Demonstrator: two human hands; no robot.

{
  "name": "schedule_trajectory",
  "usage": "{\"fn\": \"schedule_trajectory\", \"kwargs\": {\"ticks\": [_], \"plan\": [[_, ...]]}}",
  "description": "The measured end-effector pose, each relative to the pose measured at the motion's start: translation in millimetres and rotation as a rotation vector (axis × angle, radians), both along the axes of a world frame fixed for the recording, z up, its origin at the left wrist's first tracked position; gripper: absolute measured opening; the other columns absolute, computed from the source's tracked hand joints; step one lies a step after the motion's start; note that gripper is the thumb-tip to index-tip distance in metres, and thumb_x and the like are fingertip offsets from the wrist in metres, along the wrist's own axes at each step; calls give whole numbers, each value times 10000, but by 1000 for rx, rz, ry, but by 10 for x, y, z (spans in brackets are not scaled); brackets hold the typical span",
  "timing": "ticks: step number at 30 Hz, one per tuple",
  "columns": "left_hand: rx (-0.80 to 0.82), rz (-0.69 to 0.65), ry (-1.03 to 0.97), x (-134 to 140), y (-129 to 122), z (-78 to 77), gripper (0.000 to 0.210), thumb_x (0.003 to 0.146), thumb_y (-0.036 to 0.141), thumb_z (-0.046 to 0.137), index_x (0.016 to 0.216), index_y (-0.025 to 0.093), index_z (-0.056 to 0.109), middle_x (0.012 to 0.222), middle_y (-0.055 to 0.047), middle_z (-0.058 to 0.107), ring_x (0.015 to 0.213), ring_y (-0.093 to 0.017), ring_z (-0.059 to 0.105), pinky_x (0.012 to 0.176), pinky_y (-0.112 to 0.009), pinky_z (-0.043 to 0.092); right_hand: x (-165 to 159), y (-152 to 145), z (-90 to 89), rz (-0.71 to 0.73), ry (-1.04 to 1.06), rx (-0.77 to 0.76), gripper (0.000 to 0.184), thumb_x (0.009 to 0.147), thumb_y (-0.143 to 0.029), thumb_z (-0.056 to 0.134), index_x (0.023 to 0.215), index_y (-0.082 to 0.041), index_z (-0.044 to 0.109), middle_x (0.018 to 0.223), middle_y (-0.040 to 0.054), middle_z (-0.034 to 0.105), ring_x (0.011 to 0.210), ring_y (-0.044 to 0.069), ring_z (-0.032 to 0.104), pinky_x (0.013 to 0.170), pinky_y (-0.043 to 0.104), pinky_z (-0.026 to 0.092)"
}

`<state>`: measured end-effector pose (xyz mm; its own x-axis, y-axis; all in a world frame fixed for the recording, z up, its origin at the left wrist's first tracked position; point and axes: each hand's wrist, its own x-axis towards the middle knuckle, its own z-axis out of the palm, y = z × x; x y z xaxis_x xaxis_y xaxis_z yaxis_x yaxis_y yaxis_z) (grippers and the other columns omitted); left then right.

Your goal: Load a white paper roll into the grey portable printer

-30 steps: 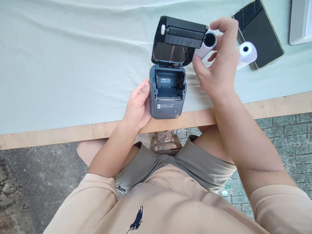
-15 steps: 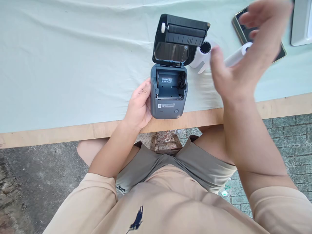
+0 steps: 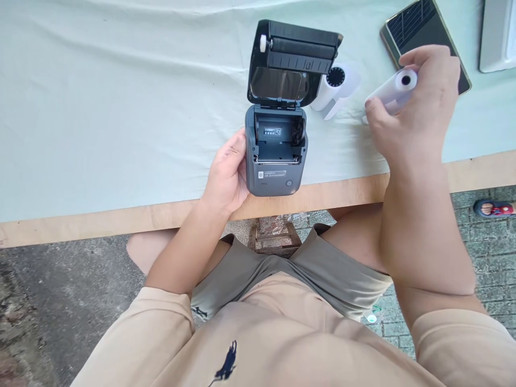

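White roll (image 3: 389,90) is lying on the bench (image 3: 100,217) between half-curled right fingers (image 3: 427,52), grip unclear; left fingers (image 3: 234,155) are holding the grey printer (image 3: 274,185), open bay (image 3: 276,151) showing a label (image 3: 272,131). Since earlier, right fingers are shifting over from the second roll (image 3: 322,97).

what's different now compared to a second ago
The right hand has let go of the roll beside the lid and moved right; its fingers are now around the other roll, below the phone. A foot has appeared at the right edge. The left hand still holds the printer, lid open.
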<state>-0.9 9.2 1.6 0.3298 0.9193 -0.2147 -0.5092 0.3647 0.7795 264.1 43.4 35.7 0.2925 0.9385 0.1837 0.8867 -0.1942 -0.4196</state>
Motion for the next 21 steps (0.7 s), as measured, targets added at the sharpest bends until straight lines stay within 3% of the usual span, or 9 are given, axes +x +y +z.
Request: {"fn": "schedule_trajectory", "kwargs": {"ticks": [2, 5, 7, 10, 12, 15, 17, 19, 21], "plan": [[1, -25, 4, 3, 3, 12, 380, 988, 427, 404, 1141, 192, 661, 1296, -79, 685, 1280, -282, 610, 1118, -474, 505, 11, -5, -5, -25, -4, -32, 622, 596, -81, 690, 1194, -164, 540, 1182, 108, 565, 1129, 247, 525, 1029, 463, 395], [1, -34, 21, 4, 5, 16, 382, 983, 443, 400, 1159, 210, 646, 1336, -77, 663, 1312, -288, 585, 1131, -483, 489, 30, -13, -21, -71, 10, -73, 659, 626, -81, 661, 1261, -178, 516, 1054, 67, 602, 874, 160, 553, 871, 369, 436], [11, -35, 24, 4, 4, 13, 384, 981, 446, 401, 1159, 212, 649, 1334, -75, 664, 1312, -288, 584, 1133, -483, 487, 42, -7, -38, -111, 39, -33, 689, 611, -89, 687, 1274, -151, 506, 947, 43, 602, 739, 110, 489, 780, 326, 413], [15, -35, 13, -1, 4, 12, 392, 983, 439, 402, 1164, 195, 651, 1333, -92, 663, 1306, -294, 588, 1132, -495, 485, 71, 19, -62, -140, 74, 83, 598, 570, -107, 746, 1138, -92, 562, 913, 51, 598, 720, 89, 465, 727, 304, 384], [-1, -37, 8, -4, 5, 13, 388, 985, 429, 401, 1168, 188, 643, 1347, -104, 652, 1309, -301, 585, 1130, -510, 482, 97, 31, -65, -90, 134, 177, 468, 584, -118, 751, 1022, -99, 587, 902, 53, 602, 712, 82, 476, 669, 282, 372], [-18, -28, 7, -5, 7, 17, 379, 985, 422, 408, 1163, 177, 636, 1358, -118, 640, 1320, -309, 575, 1133, -521, 476, 141, 31, -55, 84, 342, 338, 359, 669, -127, 734, 1011, -126, 625, 867, 20, 601, 693, 69, 495, 615, 254, 359], [-20, -19, 12, -2, 4, 19, 379, 984, 423, 410, 1159, 175, 637, 1352, -117, 643, 1319, -306, 576, 1134, -514, 476, 167, 25, -55, 275, 515, 503, 333, 751, -155, 716, 1080, -185, 675, 927, 3, 625, 781, 85, 559, 694, 261, 408], [-26, -16, 16, 0, -1, 18, 380, 988, 421, 402, 1161, 180, 640, 1347, -109, 648, 1309, -296, 585, 1126, -503, 486, 166, 15, -59, 406, 622, 723, 349, 803, -186, 694, 1143, -264, 702, 1075, -7, 645, 998, 146, 614, 888, 310, 443], [-35, -11, 14, 0, -6, 15, 369, 991, 411, 400, 1157, 191, 645, 1321, -93, 664, 1271, -276, 613, 1101, -481, 513, 106, -11, -50, 356, 641, 812, 378, 807, -218, 697, 1178, -286, 696, 1196, -6, 621, 1166, 205, 590, 1040, 349, 404]]}}
